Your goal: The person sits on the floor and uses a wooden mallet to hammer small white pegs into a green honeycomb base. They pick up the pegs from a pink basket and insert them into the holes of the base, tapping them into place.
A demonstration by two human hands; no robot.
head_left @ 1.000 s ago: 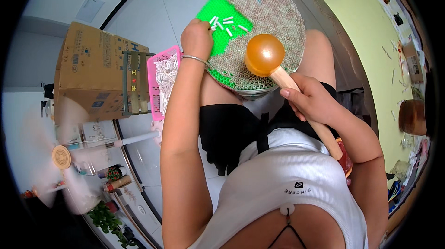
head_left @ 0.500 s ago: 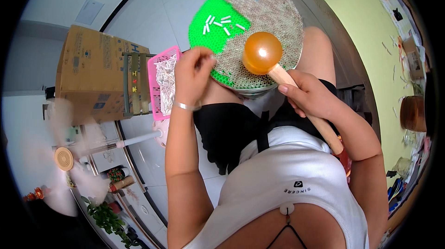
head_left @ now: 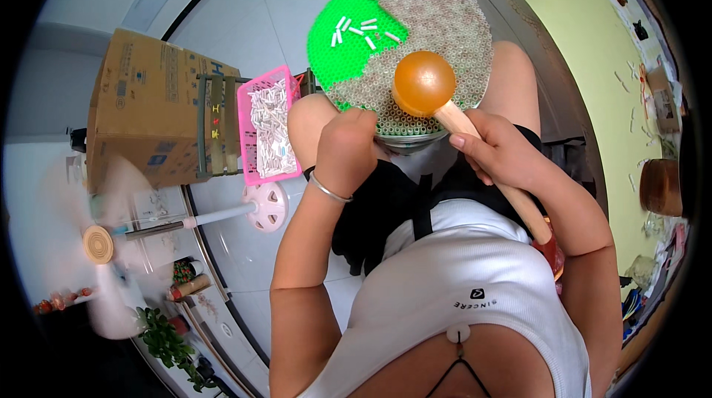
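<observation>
Mallet (head_left: 424,84) gripped by right hand (head_left: 504,152); crosses near edge of board (head_left: 334,64); left hand (head_left: 347,144) beside edge, grip unclear

Homelike room; fan (head_left: 98,244), potted plant (head_left: 163,338)

The person wears a white, finely ribbed, sleeveless top (head_left: 445,272). On it is a small dark emblem (head_left: 478,293), with a curved line of dark lettering (head_left: 477,305) at six o'clock from it. At seven o'clock from the emblem, a round pale pendant (head_left: 453,333) hangs on a thin black cord (head_left: 461,359). Black shorts (head_left: 374,209) lie toward ten o'clock from the top, with a flat black strap (head_left: 423,216) at their middle. A slim silver-coloured bangle (head_left: 323,189) sits at seven o'clock from the left hand (head_left: 347,147).
</observation>
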